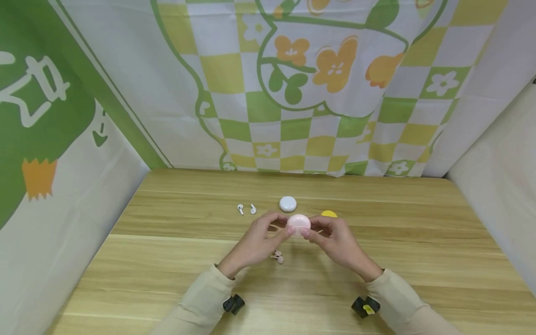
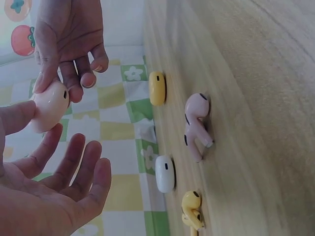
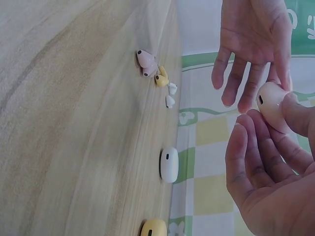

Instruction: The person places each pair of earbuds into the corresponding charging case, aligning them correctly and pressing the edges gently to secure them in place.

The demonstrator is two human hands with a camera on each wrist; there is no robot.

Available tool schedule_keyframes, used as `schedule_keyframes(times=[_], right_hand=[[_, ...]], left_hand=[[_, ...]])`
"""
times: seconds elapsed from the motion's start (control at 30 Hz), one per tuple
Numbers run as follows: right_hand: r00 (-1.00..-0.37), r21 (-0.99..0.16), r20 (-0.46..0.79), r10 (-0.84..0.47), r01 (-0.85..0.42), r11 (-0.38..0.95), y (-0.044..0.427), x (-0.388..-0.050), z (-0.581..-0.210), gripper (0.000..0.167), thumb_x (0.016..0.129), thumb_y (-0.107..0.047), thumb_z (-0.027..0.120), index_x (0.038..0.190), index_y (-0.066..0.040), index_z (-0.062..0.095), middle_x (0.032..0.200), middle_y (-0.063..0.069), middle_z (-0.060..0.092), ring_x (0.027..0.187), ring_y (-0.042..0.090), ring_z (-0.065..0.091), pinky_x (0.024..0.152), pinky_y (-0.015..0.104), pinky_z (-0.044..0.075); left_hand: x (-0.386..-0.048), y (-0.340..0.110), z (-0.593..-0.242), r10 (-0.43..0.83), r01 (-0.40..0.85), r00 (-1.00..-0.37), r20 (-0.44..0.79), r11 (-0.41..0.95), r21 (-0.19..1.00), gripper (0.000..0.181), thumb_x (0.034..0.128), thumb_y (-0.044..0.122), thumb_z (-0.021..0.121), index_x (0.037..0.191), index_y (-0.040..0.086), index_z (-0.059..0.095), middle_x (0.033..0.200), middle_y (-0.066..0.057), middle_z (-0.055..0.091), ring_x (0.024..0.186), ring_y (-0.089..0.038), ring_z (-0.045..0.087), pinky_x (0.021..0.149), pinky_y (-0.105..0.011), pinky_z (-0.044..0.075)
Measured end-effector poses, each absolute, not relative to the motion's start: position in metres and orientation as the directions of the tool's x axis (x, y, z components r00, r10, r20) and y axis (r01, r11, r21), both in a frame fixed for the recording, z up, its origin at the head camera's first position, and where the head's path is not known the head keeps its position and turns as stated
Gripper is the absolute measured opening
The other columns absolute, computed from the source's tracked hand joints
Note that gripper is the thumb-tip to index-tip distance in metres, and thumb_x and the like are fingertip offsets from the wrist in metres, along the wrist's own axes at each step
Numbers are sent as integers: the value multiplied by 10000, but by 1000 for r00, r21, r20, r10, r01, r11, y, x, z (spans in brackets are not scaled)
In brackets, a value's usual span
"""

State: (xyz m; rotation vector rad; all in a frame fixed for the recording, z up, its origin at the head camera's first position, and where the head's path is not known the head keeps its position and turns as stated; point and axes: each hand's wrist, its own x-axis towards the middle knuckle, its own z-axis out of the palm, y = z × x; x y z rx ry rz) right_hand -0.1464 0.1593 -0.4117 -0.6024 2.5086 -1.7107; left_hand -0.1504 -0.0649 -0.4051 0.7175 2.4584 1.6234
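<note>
A pink earbud charging case (image 1: 298,224) is held up above the table between both hands, its lid down. My left hand (image 1: 256,241) pinches its left side between thumb and forefinger. On the other side my right hand (image 1: 341,244) grips it with thumb and forefinger. The other fingers of both hands spread loosely behind, as the left wrist view shows. A small dark port marks the underside of the pink case (image 3: 272,105). Below the left hand, two pink earbuds (image 1: 278,257) lie together on the wood.
A white case (image 1: 287,204) stands behind the hands, with two white earbuds (image 1: 246,209) to its left. The yellow case (image 1: 329,213) is partly hidden by the right hand. Yellow earbuds (image 2: 192,209) lie on the wooden table (image 1: 167,284). A patterned curtain (image 1: 293,139) hangs behind.
</note>
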Motion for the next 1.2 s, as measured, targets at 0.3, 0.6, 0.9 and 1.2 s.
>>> schedule_keyframes(times=[0.3, 0.6, 0.9, 1.2], right_hand=[[-921, -904, 175, -348, -290, 314, 158, -145, -412, 200, 956, -81, 713, 1122, 29, 722, 1045, 118, 728, 860, 149, 700, 735, 338, 602], [-914, -895, 194, -356, -314, 317, 157, -145, -414, 183, 953, -78, 714, 1107, 19, 732, 1030, 100, 734, 843, 135, 689, 717, 300, 592], [-907, -898, 219, -359, -332, 291, 157, -144, -416, 178, 947, -32, 704, 1102, 52, 725, 984, 109, 728, 790, 216, 687, 714, 428, 602], [-904, -900, 222, -365, -335, 280, 158, -143, -414, 164, 943, -2, 697, 1092, 60, 726, 974, 111, 732, 775, 188, 675, 707, 407, 603]], left_hand=[[-155, -61, -396, 441, 346, -877, 190, 308, 886, 287, 1018, 248, 645, 1214, 38, 654, 1180, -66, 667, 1152, -248, 599, 1012, -516, 470], [-155, -58, -394, 445, 358, -874, 197, 313, 880, 244, 1017, 224, 645, 1152, 23, 673, 1153, -74, 653, 1143, -259, 596, 997, -507, 487], [-154, -55, -393, 440, 361, -877, 196, 332, 871, 223, 1029, 214, 623, 1140, 26, 667, 1164, -75, 636, 1146, -243, 590, 1002, -495, 483], [-157, -54, -393, 420, 367, -886, 198, 370, 853, 257, 1053, 278, 579, 1092, 53, 696, 1156, -76, 636, 1116, -227, 593, 965, -464, 500]])
